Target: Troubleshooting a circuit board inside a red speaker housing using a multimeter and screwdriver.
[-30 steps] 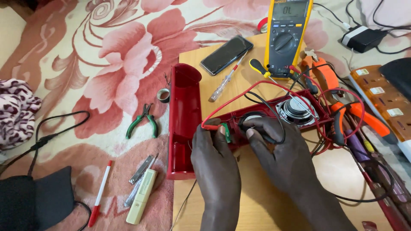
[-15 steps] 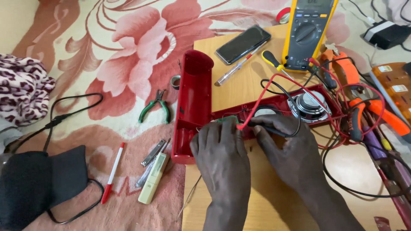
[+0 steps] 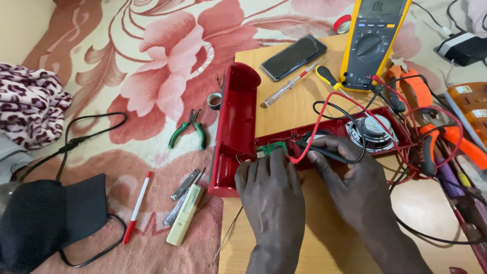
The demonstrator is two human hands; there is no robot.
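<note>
1. Left hand [image 3: 271, 195] lies palm-down on the near edge of the red plastic casing [image 3: 236, 127], fingers bent over a small green circuit board [image 3: 274, 148]. It presses a red probe lead [image 3: 324, 122] under its fingertips (grip itself hidden beneath the fingers; cannot tell how tightly it is closed).
2. Right hand [image 3: 350, 182] is closed around a black probe [image 3: 329, 153], held low and roughly level, tip pointing left toward the circuit board.
3. The casing is opened into two halves: one stands along the left edge of the wooden bench [image 3: 304, 243], the other runs rightward across it and carries a round speaker [image 3: 373, 129].
4. Red and black leads loop from the probes up to a yellow multimeter [image 3: 373, 40] at the far edge of the bench (display lit, not legible enough to note).
5. Just left of the multimeter: a dark phone [image 3: 293, 57], face up, and a clear-handled screwdriver [image 3: 289, 86] beside it.
6. Right of the speaker: orange-handled tools [image 3: 446, 132] tangled in wires.
7. On the floral cloth [image 3: 152, 76] left of the bench: green-handled pliers [image 3: 186, 129], a red-and-white pen [image 3: 136, 205], a pale-green tool [image 3: 185, 215], a black pouch [image 3: 50, 218].
</note>
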